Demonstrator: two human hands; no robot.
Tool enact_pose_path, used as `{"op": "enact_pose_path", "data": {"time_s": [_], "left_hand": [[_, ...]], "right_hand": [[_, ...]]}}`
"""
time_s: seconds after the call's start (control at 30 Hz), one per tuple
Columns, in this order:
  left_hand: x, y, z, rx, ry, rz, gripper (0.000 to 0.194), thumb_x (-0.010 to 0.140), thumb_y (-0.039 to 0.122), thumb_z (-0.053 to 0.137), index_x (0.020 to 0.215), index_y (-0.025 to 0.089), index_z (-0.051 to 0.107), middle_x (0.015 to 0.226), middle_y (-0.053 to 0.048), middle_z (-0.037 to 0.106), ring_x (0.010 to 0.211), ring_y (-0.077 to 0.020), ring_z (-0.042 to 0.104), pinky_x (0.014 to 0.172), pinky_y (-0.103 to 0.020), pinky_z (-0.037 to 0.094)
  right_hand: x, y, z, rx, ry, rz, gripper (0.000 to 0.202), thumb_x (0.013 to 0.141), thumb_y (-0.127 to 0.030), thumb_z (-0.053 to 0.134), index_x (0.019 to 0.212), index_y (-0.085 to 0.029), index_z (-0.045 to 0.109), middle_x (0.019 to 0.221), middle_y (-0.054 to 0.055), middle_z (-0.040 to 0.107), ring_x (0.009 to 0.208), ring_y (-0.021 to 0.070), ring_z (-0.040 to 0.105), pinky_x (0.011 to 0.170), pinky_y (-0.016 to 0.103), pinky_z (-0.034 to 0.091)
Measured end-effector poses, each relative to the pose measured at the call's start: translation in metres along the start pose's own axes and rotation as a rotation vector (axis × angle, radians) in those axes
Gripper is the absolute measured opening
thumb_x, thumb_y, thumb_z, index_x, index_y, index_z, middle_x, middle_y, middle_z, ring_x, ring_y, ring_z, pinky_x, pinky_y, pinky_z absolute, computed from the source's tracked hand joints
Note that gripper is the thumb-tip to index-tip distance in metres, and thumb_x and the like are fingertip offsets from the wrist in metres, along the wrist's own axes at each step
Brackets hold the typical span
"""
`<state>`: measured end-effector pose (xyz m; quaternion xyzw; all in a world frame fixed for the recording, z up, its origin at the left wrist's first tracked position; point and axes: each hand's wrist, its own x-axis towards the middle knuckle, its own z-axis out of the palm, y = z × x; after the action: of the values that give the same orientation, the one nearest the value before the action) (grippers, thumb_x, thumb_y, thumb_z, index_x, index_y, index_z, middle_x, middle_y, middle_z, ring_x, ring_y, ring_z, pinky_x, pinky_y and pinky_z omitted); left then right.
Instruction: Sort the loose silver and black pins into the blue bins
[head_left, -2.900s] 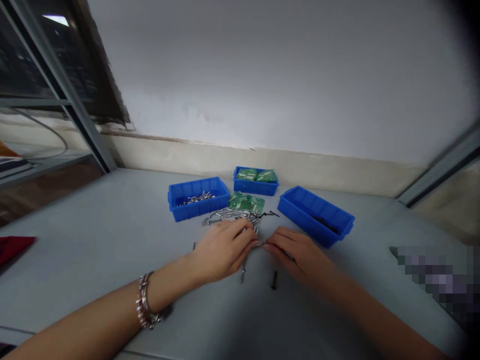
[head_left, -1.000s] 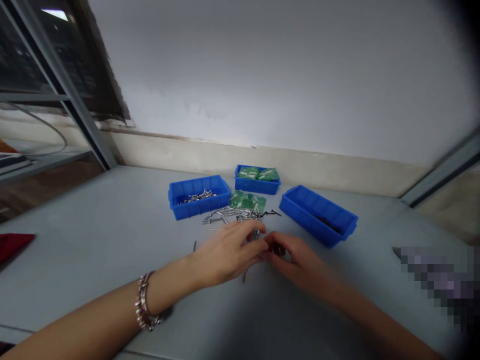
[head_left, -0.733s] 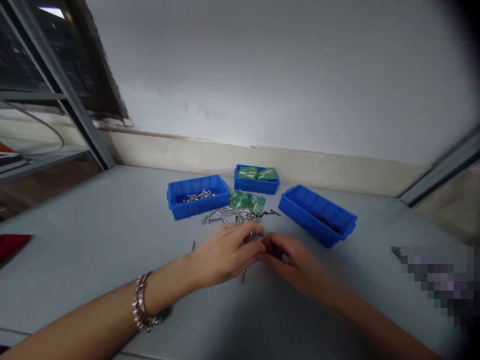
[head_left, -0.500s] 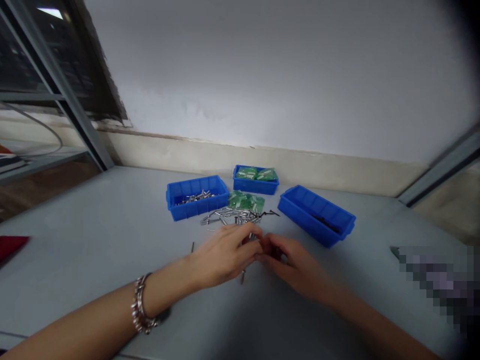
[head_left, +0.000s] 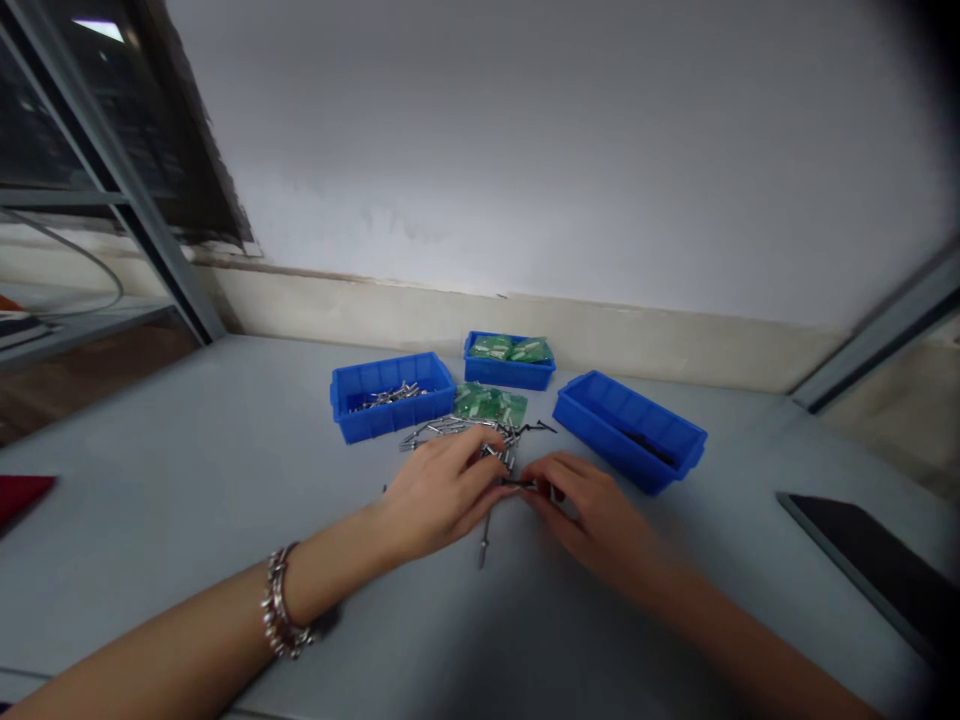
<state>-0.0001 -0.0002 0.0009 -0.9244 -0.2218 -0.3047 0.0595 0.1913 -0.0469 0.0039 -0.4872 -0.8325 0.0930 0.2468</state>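
Observation:
A thin black screw spans the gap between my two hands. My left hand pinches its left end, and the fingertips of my right hand close on the other end. Behind my left hand lies a loose pile of silver screw-like fasteners, partly hidden by the fingers. One silver fastener lies on the table just below the left fingertips. A few black screws rest at the pile's right edge.
Blue bins stand behind: the left bin with silver fasteners, the back bin with green packets, the right bin with dark pieces. A green packet lies between. A dark flat device is at right, a red object at left.
My hands have drawn slightly apart, and the black screw between them now shows. My left hand has shifted a little left, uncovering more of the silver fastener below it.

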Motion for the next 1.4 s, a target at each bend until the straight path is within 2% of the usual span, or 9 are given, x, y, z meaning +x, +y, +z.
{"op": "enact_pose_path", "data": {"time_s": [0.37, 0.5, 0.63, 0.7, 0.93, 1.17, 1.4], "left_hand": [[0.0012, 0.0010, 0.0002, -0.016, 0.028, 0.010, 0.023, 0.091, 0.031, 0.040, 0.088, 0.015, 0.056, 0.099, -0.008, 0.053, 0.071, -0.0146, 0.053, 0.061, -0.030, 0.048], [0.0016, 0.0004, 0.0003, 0.006, -0.014, 0.003, 0.026, 0.091, 0.033, 0.038, 0.086, 0.015, 0.056, 0.099, -0.009, 0.053, 0.071, -0.0156, 0.054, 0.061, -0.031, 0.049], [0.0010, -0.0015, 0.0035, 0.026, -0.056, -0.014, 0.025, 0.091, 0.034, 0.038, 0.091, 0.016, 0.055, 0.105, -0.009, 0.051, 0.080, -0.0183, 0.056, 0.064, -0.032, 0.050], [0.0012, -0.0017, 0.0047, 0.035, -0.040, -0.009, 0.024, 0.091, 0.033, 0.038, 0.094, 0.016, 0.054, 0.103, -0.009, 0.052, 0.082, -0.0192, 0.056, 0.064, -0.032, 0.050], [0.0030, 0.0000, 0.0021, 0.055, 0.053, 0.037, 0.024, 0.093, 0.029, 0.034, 0.092, 0.017, 0.055, 0.097, -0.007, 0.055, 0.068, -0.0131, 0.054, 0.056, -0.025, 0.046], [0.0029, 0.0003, 0.0018, 0.022, 0.071, 0.055, 0.024, 0.093, 0.027, 0.034, 0.091, 0.016, 0.055, 0.098, -0.007, 0.054, 0.069, -0.0122, 0.054, 0.058, -0.024, 0.046], [0.0015, -0.0017, 0.0039, 0.017, -0.012, 0.031, 0.025, 0.092, 0.032, 0.037, 0.088, 0.016, 0.055, 0.092, -0.006, 0.055, 0.073, -0.0159, 0.055, 0.061, -0.028, 0.047]], "right_hand": [[0.0012, 0.0007, -0.0006, -0.097, -0.030, -0.056, 0.019, 0.089, -0.019, 0.042, 0.092, -0.017, 0.060, 0.081, 0.007, 0.059, 0.081, 0.0213, 0.055, 0.073, 0.037, 0.045], [0.0015, 0.0001, -0.0025, -0.090, -0.003, -0.066, 0.021, 0.089, -0.018, 0.039, 0.091, -0.017, 0.060, 0.082, 0.007, 0.059, 0.081, 0.0211, 0.054, 0.074, 0.037, 0.044], [0.0013, -0.0001, -0.0042, -0.095, 0.033, -0.076, 0.022, 0.089, -0.018, 0.038, 0.087, -0.017, 0.060, 0.079, 0.007, 0.059, 0.079, 0.0209, 0.054, 0.073, 0.037, 0.045], [0.0012, 0.0000, -0.0042, -0.101, 0.038, -0.080, 0.022, 0.089, -0.018, 0.038, 0.086, -0.016, 0.059, 0.079, 0.007, 0.059, 0.079, 0.0208, 0.054, 0.072, 0.037, 0.045], [0.0014, 0.0019, -0.0009, -0.110, 0.056, -0.100, 0.022, 0.090, -0.018, 0.038, 0.085, -0.016, 0.059, 0.077, 0.006, 0.059, 0.077, 0.0198, 0.054, 0.070, 0.035, 0.046], [0.0005, -0.0012, 0.0000, -0.099, -0.055, -0.084, 0.020, 0.090, -0.020, 0.041, 0.091, -0.016, 0.060, 0.081, 0.007, 0.060, 0.078, 0.0185, 0.055, 0.070, 0.032, 0.046], [0.0006, 0.0016, -0.0031, -0.095, 0.044, -0.139, 0.024, 0.091, -0.023, 0.037, 0.084, -0.017, 0.059, 0.077, 0.006, 0.059, 0.073, 0.0180, 0.054, 0.067, 0.032, 0.046]]}}
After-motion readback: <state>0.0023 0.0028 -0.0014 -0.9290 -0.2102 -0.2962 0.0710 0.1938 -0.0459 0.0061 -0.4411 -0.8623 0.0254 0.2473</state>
